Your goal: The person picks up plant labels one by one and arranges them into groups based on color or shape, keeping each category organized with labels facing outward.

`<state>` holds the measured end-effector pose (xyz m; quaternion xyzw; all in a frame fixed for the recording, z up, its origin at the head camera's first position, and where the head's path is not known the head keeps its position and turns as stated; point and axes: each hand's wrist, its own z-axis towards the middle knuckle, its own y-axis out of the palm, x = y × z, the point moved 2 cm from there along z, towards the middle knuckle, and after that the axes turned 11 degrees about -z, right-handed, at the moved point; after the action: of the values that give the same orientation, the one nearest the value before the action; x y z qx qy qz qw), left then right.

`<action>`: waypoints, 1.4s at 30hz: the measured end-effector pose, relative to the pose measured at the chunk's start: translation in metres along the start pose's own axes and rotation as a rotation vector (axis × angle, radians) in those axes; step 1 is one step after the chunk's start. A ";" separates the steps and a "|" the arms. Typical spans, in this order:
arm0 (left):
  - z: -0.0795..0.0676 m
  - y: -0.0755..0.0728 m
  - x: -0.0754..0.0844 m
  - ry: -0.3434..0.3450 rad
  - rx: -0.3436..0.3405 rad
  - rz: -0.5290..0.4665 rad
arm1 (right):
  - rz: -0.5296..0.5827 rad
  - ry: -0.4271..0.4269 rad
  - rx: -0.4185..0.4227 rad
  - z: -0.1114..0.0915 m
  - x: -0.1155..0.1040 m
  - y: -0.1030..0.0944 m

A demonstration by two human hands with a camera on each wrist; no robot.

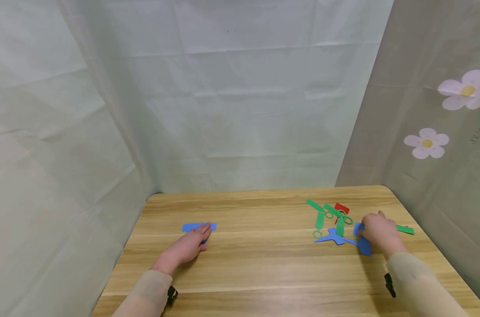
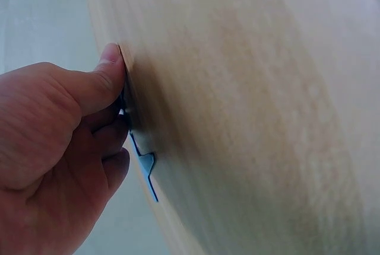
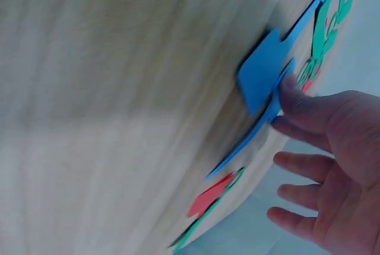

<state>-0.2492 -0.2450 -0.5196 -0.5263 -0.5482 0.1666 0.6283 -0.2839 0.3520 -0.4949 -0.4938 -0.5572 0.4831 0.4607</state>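
At the table's left, my left hand (image 1: 188, 243) bends over a blue T-shaped plant label (image 1: 189, 227) lying on the wood. In the left wrist view its thumb and curled fingers hold the label's edge, and a blue pointed end (image 2: 147, 163) sticks out below. On the right, my right hand (image 1: 380, 231) pinches another blue plant label (image 3: 252, 133) between thumb and index finger, tilted up from the table; the other fingers are spread. Beside it lies a further blue label (image 3: 261, 74), with one more blue label (image 1: 331, 236) to its left.
Several green labels with rings (image 1: 320, 220) lie in a loose cluster behind the blue ones, overlapping a red label (image 1: 342, 208). Another green label (image 1: 405, 229) lies right of my right hand, with a red piece (image 3: 209, 195) against it. Cloth walls (image 1: 243, 132) enclose the wooden table (image 1: 263, 264).
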 end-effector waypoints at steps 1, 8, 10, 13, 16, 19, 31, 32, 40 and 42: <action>0.000 0.000 0.000 -0.003 -0.001 0.002 | -0.017 0.000 0.004 0.001 -0.002 -0.001; 0.000 -0.003 0.005 -0.005 -0.008 -0.023 | -0.076 0.026 -0.006 0.007 -0.009 -0.011; 0.000 -0.004 0.007 -0.005 -0.012 -0.034 | -0.074 0.031 -0.027 0.009 -0.008 -0.013; 0.000 -0.005 0.008 -0.009 -0.019 -0.028 | -0.052 0.042 -0.077 0.013 -0.004 -0.015; 0.001 -0.005 0.009 -0.008 -0.024 -0.008 | -0.012 0.070 -0.127 0.016 0.003 -0.015; 0.001 -0.005 0.010 -0.001 -0.023 0.004 | 0.026 0.084 -0.167 0.019 0.009 -0.013; -0.002 -0.004 0.012 -0.002 -0.022 -0.021 | 0.043 0.077 -0.202 0.023 0.013 -0.012; -0.002 -0.004 0.012 -0.002 -0.022 -0.022 | 0.045 0.074 -0.202 0.023 0.013 -0.012; -0.002 -0.004 0.009 -0.008 -0.015 -0.022 | 0.058 0.068 -0.195 0.024 0.011 -0.013; -0.002 -0.004 0.008 -0.008 -0.014 -0.029 | 0.063 0.068 -0.194 0.025 0.011 -0.013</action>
<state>-0.2458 -0.2411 -0.5117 -0.5219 -0.5594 0.1557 0.6249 -0.3105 0.3605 -0.4844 -0.5695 -0.5696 0.4241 0.4140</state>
